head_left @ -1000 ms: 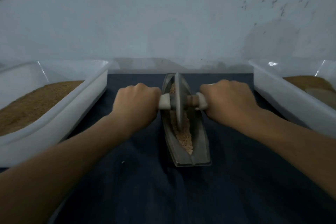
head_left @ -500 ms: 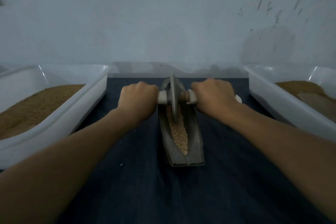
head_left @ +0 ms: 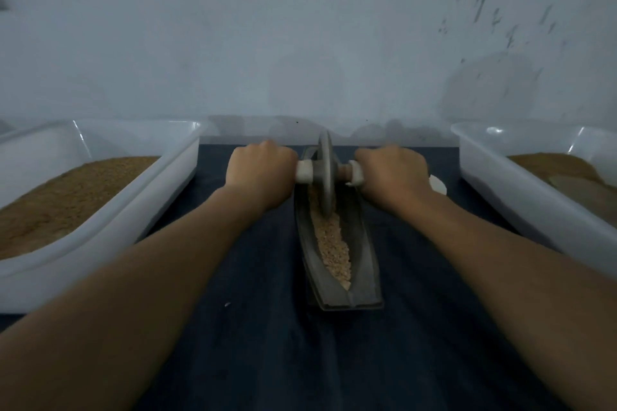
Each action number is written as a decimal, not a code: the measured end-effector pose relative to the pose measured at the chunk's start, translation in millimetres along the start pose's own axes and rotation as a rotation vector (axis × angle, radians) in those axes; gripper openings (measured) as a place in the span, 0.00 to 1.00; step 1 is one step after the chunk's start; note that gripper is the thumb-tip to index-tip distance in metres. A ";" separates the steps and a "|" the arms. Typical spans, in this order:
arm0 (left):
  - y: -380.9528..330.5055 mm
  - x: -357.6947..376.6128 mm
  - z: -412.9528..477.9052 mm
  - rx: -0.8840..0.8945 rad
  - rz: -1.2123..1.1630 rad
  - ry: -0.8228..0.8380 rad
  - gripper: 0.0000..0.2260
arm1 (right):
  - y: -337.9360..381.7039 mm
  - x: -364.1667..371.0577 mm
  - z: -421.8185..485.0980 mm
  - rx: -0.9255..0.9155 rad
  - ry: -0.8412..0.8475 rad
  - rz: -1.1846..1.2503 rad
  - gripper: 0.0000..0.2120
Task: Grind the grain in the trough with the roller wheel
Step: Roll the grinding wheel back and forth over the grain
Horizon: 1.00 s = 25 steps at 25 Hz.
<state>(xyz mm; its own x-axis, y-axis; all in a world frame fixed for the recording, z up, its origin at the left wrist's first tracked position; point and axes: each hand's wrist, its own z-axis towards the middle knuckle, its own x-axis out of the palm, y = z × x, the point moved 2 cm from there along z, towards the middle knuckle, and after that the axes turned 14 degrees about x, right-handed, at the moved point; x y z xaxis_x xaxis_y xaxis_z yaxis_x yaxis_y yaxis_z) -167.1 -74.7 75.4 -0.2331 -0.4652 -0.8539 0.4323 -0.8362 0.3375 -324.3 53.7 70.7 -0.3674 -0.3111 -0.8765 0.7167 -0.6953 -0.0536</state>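
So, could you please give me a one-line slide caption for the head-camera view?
Left hand and right hand grip the roller wheel at the far end of the grain-filled trough.

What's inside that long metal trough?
Pale grain lies along the groove of the trough, and the wheel stands upright in its far part. The left hand and right hand grip its axle. Grain under the wheel and the trough's far tip are hidden.

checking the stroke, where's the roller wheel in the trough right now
In the head view the roller wheel stands upright at the far end of the trough, between the left hand and right hand that grip it.
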 end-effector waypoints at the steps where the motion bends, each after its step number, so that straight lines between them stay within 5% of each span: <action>1: -1.2 -1.9 -14.7 0.037 0.013 -0.048 0.01 | -6.1 -1.9 -9.9 -0.049 -0.049 0.008 0.12; 5: -2.4 -5.1 -78.3 0.217 0.016 -0.293 0.17 | -31.2 -11.0 -69.9 -0.239 -0.398 0.062 0.17; 12: 1.6 2.9 3.4 -0.030 -0.027 0.088 0.05 | 5.4 -3.6 -3.9 0.044 0.002 -0.041 0.05; 15: -2.0 -5.6 -26.9 0.052 0.055 -0.035 0.03 | -12.9 -6.4 -31.8 -0.030 -0.103 -0.031 0.12; 17: -7.8 -8.8 -58.6 0.178 0.096 -0.185 0.13 | -27.9 -5.9 -66.8 -0.093 -0.256 0.009 0.18; 20: -7.7 -12.7 -65.3 0.216 0.070 -0.242 0.19 | -37.6 -1.9 -79.0 -0.101 -0.251 0.011 0.24; 25: -2.1 -1.0 -5.7 -0.013 0.044 -0.017 0.02 | 0.7 -2.9 -12.8 0.052 -0.043 -0.037 0.05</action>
<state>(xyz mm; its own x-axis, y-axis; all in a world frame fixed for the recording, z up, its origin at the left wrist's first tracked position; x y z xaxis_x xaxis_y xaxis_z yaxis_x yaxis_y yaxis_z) -162.8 -70.8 73.2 -0.2286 -0.5062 -0.8316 0.4538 -0.8111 0.3690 -315.1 62.4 67.1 -0.4195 -0.3112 -0.8528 0.6707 -0.7393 -0.0601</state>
